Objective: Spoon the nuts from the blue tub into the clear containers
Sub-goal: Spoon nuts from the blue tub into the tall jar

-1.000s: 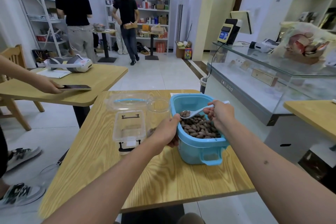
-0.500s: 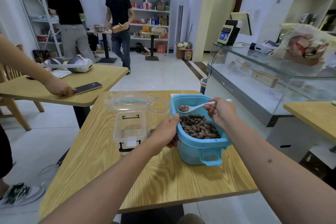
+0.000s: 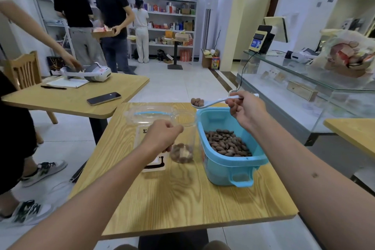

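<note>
Above the tub, spoon points left.

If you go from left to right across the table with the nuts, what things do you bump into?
Flat clear box → left hand holding the round clear jar → blue tub of nuts → right hand, holding the white spoon above the tub's far end.

Glossy plastic tub, wood-grain table
</note>
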